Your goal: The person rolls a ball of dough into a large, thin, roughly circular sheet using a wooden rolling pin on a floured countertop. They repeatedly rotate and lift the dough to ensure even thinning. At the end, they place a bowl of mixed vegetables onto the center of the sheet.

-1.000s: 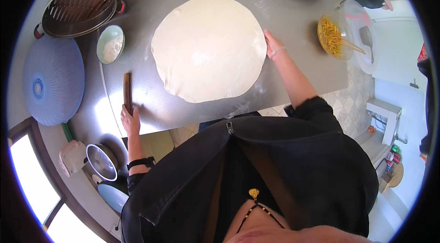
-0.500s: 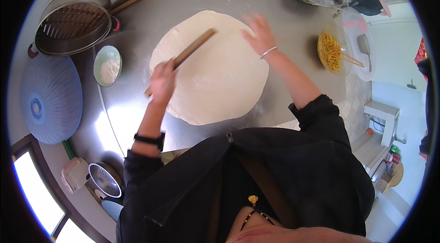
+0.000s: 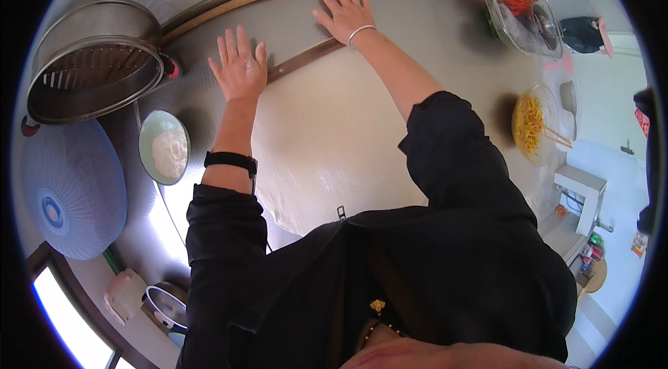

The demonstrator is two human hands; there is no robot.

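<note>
Both hands lie flat and open on the rolling pin (image 3: pixel 303 59), left hand (image 3: pixel 239 66) and right hand (image 3: pixel 344 13) at its ends, pin lying crosswise at the dough sheet's (image 3: pixel 327 139) far edge

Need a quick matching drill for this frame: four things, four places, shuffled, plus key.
Things:
1. rolling pin
2. bowl of flour
3. steamer pot
4. bowl of yellow shreds

Places:
A. far left, beyond the flour
B. under both flat palms, at the dough's far edge
C. right of the dough
D. just left of the left forearm

Pairs: 1-B, 2-D, 3-A, 4-C
</note>
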